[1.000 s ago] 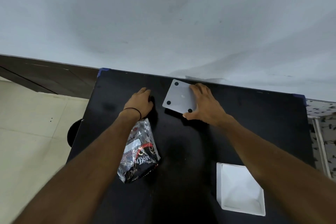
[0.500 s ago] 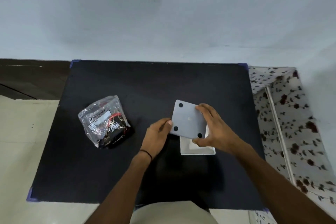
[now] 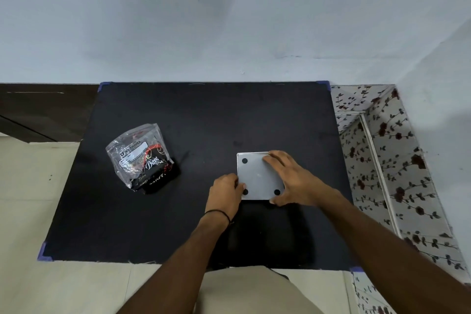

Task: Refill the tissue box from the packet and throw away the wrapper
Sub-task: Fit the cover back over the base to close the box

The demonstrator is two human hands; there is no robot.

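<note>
Grey box (image 3: 258, 178), base up with black feet showing, sits right of centre on the black table (image 3: 204, 115). Left hand (image 3: 224, 192) pinches its near-left corner; right hand (image 3: 290, 178) clasps its right side. Packet (image 3: 141, 158) lies well apart, left.

Soft, even, rather dim indoor light, bluish on the wall (image 3: 229, 13). No hard glare except small highlights on the crinkled packet (image 3: 142, 158). Faint shadows under both forearms on the black surface (image 3: 204, 115), hardly separable from it. Wide-angle bending of straight edges toward the corners. Mostly sharp; slight softness at the borders.
</note>
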